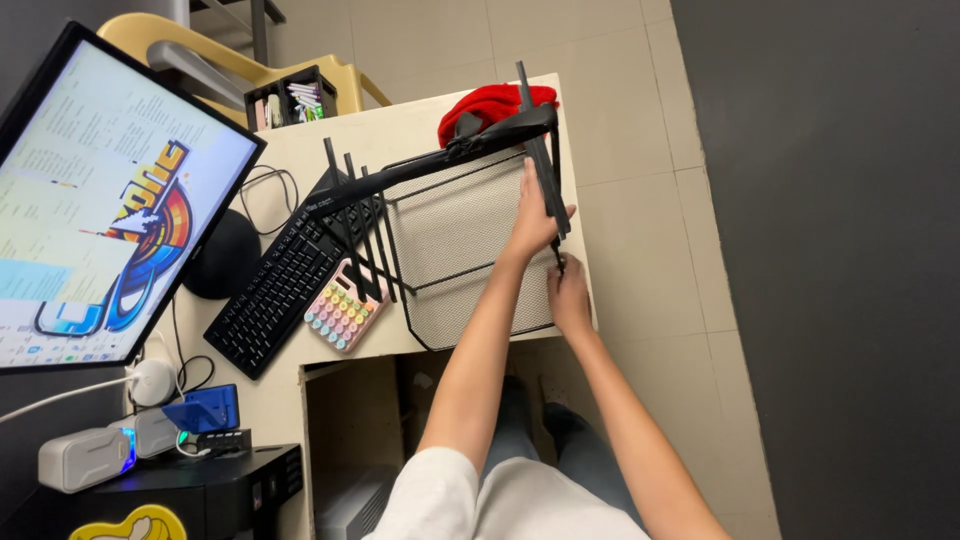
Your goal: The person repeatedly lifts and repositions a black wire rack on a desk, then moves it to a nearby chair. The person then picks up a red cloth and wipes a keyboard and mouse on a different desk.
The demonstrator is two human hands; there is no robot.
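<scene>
Rack (460,240), black wire-mesh, lies on counter (420,120) right part, beside keyboard (285,280). Black upright bar (545,160) runs along rack's right edge, long axis away from person. Left hand (533,222) fingers wrapped round bar mid-length. Right hand (568,292) just below, fingers pinched shut at bar's near end; small part there too small to tell.

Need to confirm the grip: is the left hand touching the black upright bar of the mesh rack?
Touching. The head view shows the left hand wrapped around the black upright bar.

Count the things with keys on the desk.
2: a black keyboard in front of the monitor, and a pastel calculator beside it, against the black mesh rack.
</scene>
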